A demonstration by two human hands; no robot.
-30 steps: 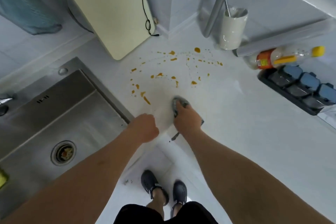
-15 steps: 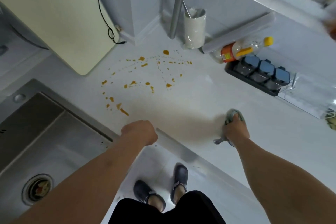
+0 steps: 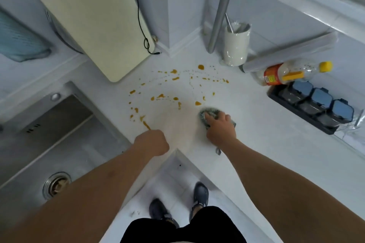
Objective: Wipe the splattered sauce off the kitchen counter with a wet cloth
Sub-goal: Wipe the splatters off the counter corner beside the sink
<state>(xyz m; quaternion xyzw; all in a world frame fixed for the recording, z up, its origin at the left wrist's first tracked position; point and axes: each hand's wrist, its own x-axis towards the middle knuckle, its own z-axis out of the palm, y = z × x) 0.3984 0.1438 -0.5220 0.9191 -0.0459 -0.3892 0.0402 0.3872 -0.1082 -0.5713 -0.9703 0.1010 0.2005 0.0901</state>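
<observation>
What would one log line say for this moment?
step: wiping | right hand: presses cloth on counter | left hand: fist at counter edge | sauce spots: mostly unwiped

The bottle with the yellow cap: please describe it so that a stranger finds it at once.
Start at the white cup standing in the counter's back corner, then look right. The bottle lies on its side between a long grey roll and a black rack of blue-lidded jars. Only it has a yellow cap and red-orange label.
</observation>
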